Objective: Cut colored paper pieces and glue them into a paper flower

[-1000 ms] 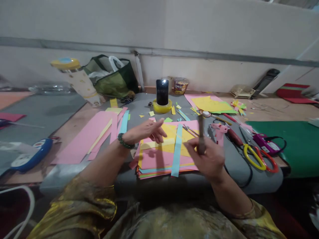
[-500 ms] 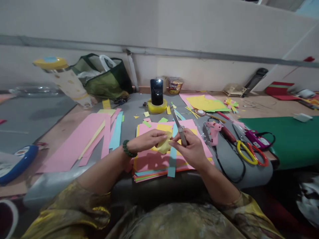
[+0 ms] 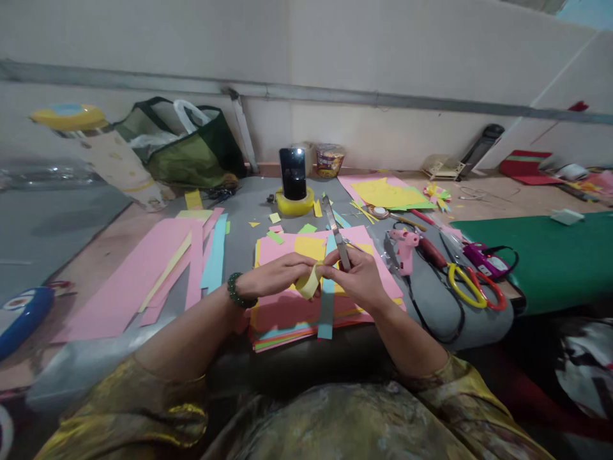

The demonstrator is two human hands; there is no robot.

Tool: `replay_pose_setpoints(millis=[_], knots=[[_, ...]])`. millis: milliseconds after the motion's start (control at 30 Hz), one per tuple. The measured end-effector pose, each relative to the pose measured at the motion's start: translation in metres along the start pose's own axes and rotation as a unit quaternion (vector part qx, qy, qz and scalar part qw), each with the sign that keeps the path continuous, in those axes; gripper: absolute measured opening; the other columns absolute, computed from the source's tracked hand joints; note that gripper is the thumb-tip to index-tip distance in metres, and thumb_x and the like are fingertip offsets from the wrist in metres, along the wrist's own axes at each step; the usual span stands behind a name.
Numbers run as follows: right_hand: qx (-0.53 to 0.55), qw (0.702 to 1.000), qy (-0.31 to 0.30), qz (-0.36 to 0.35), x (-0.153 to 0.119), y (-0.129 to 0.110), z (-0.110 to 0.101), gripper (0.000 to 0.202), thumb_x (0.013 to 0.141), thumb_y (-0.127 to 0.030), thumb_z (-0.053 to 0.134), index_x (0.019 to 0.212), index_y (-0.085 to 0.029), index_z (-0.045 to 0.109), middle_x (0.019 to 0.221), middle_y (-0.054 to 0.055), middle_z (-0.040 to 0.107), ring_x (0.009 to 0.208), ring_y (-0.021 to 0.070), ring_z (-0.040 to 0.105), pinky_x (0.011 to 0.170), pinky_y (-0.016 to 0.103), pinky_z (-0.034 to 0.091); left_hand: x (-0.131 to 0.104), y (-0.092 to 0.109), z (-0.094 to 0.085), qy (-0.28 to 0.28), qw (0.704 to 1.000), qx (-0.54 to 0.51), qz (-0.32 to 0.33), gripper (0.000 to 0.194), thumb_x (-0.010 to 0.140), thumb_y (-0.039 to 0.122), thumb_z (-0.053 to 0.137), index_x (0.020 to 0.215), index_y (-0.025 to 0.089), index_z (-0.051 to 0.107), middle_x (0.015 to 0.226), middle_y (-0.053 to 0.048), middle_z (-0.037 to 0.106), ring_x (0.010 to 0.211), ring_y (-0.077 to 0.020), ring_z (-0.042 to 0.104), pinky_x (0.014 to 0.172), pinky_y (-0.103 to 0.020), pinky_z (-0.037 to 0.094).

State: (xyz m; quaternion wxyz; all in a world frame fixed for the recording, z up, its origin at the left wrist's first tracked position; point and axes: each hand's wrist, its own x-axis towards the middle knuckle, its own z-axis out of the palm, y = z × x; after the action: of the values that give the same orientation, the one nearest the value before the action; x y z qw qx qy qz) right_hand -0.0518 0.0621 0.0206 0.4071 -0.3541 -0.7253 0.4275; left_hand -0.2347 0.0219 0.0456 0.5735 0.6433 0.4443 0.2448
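A person sits at a grey mat [image 3: 249, 239] strewn with coloured paper. Far to the left of the fingers lie long pink strips [image 3: 143, 268], with a green bag [image 3: 186, 150] beyond them by the wall. The left hand [image 3: 275, 275], a green bead bracelet [image 3: 235, 291] at its wrist, pinches a small yellow paper [image 3: 308, 285] between thumb and fingertips. The right hand [image 3: 359, 278] meets it fingertip to fingertip, pinching the same paper, while its curled fingers also grip closed scissors [image 3: 338, 236] whose blades point up and away. Directly beneath both hands lies a paper stack [image 3: 287, 319], with a blue strip [image 3: 327, 306] across it. Beyond the fingers stands a phone [image 3: 292, 172] in a yellow tape roll [image 3: 294, 204]. To the right of the fingers lie a pink glue gun [image 3: 405, 246] and yellow-handled scissors [image 3: 462, 284].
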Motion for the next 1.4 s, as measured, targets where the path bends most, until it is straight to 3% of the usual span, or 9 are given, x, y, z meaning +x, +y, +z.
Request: replay_pose_setpoints(millis=[233,367,500,600,833,1400], knots=[[0.022,0.999,0.007,0.035,-0.001,0.003,0.002,0.033,0.066,-0.049,0.078,0.059,-0.021,0.062,0.056,-0.002,0.058,0.052,0.0121,0.048,0.050,0.026,0.038,0.000,0.000,0.001,-0.016,0.999,0.029,0.027,0.032,0.087,0.028,0.044,0.078,0.018,0.074,0.086,-0.005,0.076,0.085,-0.0196,0.069,0.083,-0.027,0.053],[0.020,0.999,0.021,0.022,0.000,0.004,0.001,0.034,0.066,-0.049,0.078,0.062,-0.021,0.060,0.059,-0.002,0.059,0.054,0.0124,0.050,0.052,0.026,0.040,0.003,-0.003,0.001,0.013,0.999,0.021,0.041,0.036,0.089,0.035,0.044,0.079,0.015,0.073,0.087,-0.007,0.076,0.085,-0.0210,0.069,0.080,-0.028,0.053],[0.007,1.000,0.025,-0.004,0.001,0.005,0.001,0.033,0.068,-0.047,0.077,0.061,-0.021,0.058,0.059,-0.002,0.059,0.052,0.0113,0.047,0.052,0.026,0.040,0.007,-0.011,0.002,0.049,0.995,0.061,0.064,0.037,0.086,0.047,0.058,0.082,0.013,0.072,0.074,-0.005,0.070,0.068,-0.0163,0.061,0.063,-0.024,0.047],[0.006,1.000,0.028,-0.010,0.001,0.005,0.001,0.032,0.069,-0.046,0.076,0.061,-0.021,0.058,0.058,-0.002,0.059,0.052,0.0113,0.047,0.051,0.026,0.040,0.010,-0.017,0.003,0.052,0.991,0.095,0.080,0.045,0.087,0.054,0.058,0.081,0.012,0.071,0.062,-0.002,0.062,0.056,-0.0121,0.052,0.053,-0.022,0.039],[-0.001,0.999,0.031,-0.022,-0.001,0.004,0.001,0.028,0.070,-0.042,0.075,0.062,-0.021,0.058,0.057,-0.003,0.057,0.050,0.0102,0.045,0.050,0.025,0.039,0.012,-0.018,0.004,0.067,0.987,0.124,0.081,0.051,0.090,0.055,0.050,0.082,0.011,0.073,0.072,-0.007,0.071,0.062,-0.0145,0.059,0.060,-0.023,0.046],[-0.008,1.000,0.019,-0.022,0.000,0.004,0.001,0.030,0.073,-0.045,0.073,0.061,-0.021,0.059,0.058,-0.002,0.060,0.053,0.0122,0.051,0.052,0.026,0.043,0.012,-0.017,0.006,0.065,0.988,0.103,0.091,0.053,0.090,0.061,0.054,0.080,0.013,0.074,0.080,-0.009,0.076,0.073,-0.0168,0.068,0.068,-0.024,0.052]])
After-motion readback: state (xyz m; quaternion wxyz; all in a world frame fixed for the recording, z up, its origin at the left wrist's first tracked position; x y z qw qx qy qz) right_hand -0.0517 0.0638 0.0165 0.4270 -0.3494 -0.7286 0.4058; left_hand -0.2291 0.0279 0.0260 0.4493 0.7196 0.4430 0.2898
